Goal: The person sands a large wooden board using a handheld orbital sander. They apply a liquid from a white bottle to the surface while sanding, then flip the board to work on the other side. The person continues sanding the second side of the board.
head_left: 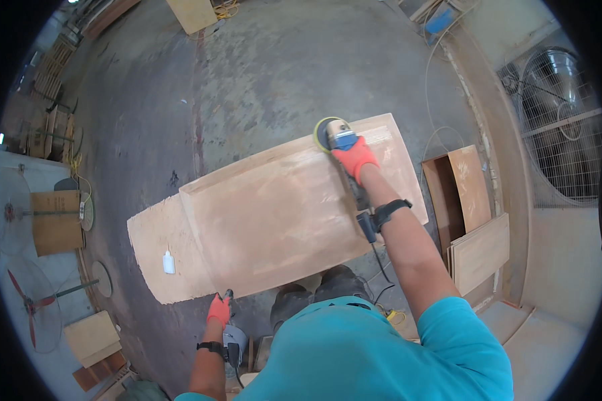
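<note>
A long pale wooden panel point(267, 214) lies slantwise in front of me, with a lighter rough-edged sheet point(160, 234) at its left end. Wrapped in a red glove, my right hand point(356, 159) grips a power sander point(342, 136) with a round yellow-rimmed pad, at the panel's far edge toward the right. My left hand point(219, 310), also gloved in red with dark fingertips, is at the panel's near edge, its visible fingers apart and no tool showing in it. A small white bottle point(168, 263) lies on the lighter sheet.
A dark cord point(380, 262) hangs below my right forearm. Wooden boxes and boards point(480, 250) stand at right by the wall, near a large caged fan point(558, 127). Several fans point(32, 306) and a cardboard piece point(57, 220) line the left. Below my left hand is a grey bucket-like container point(234, 335).
</note>
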Demonstrator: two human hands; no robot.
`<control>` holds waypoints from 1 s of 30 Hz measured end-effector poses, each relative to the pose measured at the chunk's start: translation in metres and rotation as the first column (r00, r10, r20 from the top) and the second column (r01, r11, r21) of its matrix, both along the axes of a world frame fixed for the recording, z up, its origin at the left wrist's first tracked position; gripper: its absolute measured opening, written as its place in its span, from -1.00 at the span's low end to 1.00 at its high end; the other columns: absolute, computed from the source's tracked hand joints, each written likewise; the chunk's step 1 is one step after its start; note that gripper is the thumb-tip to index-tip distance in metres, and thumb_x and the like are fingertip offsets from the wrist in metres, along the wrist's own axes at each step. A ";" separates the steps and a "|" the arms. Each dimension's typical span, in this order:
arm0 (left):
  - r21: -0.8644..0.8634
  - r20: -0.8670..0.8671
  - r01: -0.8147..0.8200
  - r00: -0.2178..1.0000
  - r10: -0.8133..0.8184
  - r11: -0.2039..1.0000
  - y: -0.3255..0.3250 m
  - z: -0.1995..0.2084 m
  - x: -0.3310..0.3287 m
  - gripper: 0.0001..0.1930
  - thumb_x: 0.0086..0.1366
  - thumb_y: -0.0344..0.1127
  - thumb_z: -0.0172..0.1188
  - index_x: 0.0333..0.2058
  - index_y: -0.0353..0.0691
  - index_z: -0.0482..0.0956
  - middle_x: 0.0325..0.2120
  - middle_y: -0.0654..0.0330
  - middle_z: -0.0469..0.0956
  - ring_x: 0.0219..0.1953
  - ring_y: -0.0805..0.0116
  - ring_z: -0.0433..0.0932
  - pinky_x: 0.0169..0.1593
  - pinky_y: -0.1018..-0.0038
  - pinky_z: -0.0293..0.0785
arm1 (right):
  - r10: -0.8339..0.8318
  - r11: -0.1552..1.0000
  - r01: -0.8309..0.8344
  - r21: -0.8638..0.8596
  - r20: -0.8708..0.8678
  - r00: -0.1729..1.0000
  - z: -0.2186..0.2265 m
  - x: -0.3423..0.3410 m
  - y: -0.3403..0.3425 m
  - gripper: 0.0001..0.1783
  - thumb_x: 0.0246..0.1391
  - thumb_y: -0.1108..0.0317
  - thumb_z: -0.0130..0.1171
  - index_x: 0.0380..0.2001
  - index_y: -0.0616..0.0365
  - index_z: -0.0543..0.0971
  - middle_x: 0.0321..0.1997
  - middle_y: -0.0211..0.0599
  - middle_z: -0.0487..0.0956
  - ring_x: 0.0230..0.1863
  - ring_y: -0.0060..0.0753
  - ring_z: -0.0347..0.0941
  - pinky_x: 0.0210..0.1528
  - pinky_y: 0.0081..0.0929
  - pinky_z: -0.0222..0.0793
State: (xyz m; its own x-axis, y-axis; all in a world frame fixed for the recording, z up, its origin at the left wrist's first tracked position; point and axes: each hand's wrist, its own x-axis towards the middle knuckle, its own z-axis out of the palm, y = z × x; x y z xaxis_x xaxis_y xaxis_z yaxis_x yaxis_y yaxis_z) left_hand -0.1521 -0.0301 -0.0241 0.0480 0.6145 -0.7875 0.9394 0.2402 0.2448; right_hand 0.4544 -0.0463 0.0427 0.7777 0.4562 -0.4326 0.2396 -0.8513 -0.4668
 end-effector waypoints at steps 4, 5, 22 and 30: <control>-0.026 0.001 -0.055 0.998 0.055 0.998 0.001 0.020 0.022 -0.35 0.41 -0.12 0.13 0.32 -0.43 0.22 0.07 -0.23 0.54 0.10 -0.01 0.56 0.13 0.22 0.44 | 0.093 0.994 -0.094 -0.055 -0.019 0.995 0.016 -0.047 0.025 -0.02 -0.12 -0.20 0.32 0.21 0.26 0.28 0.17 0.08 0.54 0.23 0.05 0.46 0.24 -0.17 0.38; -0.002 0.006 -0.045 0.999 0.045 0.999 0.000 0.017 0.018 -0.34 0.41 -0.11 0.13 0.31 -0.45 0.22 0.06 -0.23 0.54 0.09 -0.03 0.56 0.13 0.21 0.44 | 0.114 0.992 -0.115 -0.056 -0.022 0.993 0.016 -0.053 0.030 -0.03 -0.12 -0.19 0.32 0.21 0.26 0.28 0.17 0.08 0.54 0.22 0.06 0.46 0.24 -0.17 0.38; -0.024 0.213 -0.093 0.972 0.096 0.995 -0.006 -0.026 -0.018 -0.44 0.33 -0.10 0.22 0.19 -0.33 0.40 0.04 -0.18 0.56 0.12 -0.16 0.51 0.14 0.14 0.42 | 0.093 0.995 -0.094 -0.030 -0.014 0.996 0.010 -0.130 0.080 -0.04 -0.13 -0.19 0.34 0.18 0.28 0.29 0.15 0.11 0.55 0.21 0.06 0.48 0.22 -0.16 0.40; 0.050 0.144 0.011 0.989 -0.018 0.999 -0.003 -0.033 -0.019 -0.44 0.32 -0.08 0.23 0.19 -0.28 0.42 0.05 -0.16 0.56 0.12 -0.16 0.50 0.13 0.13 0.43 | 0.261 0.964 -0.263 -0.036 -0.047 0.964 0.022 -0.227 0.127 -0.10 -0.10 -0.16 0.30 0.16 0.23 0.27 0.10 0.05 0.59 0.17 0.02 0.51 0.17 -0.17 0.43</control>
State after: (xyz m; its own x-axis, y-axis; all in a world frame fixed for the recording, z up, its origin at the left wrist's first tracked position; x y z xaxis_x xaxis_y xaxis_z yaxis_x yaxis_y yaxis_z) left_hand -0.1712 -0.0336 -0.0573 0.1678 0.6505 -0.7407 0.8967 0.2115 0.3889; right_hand 0.2273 0.0811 0.0649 0.6141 0.6223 -0.4853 0.4380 -0.7803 -0.4464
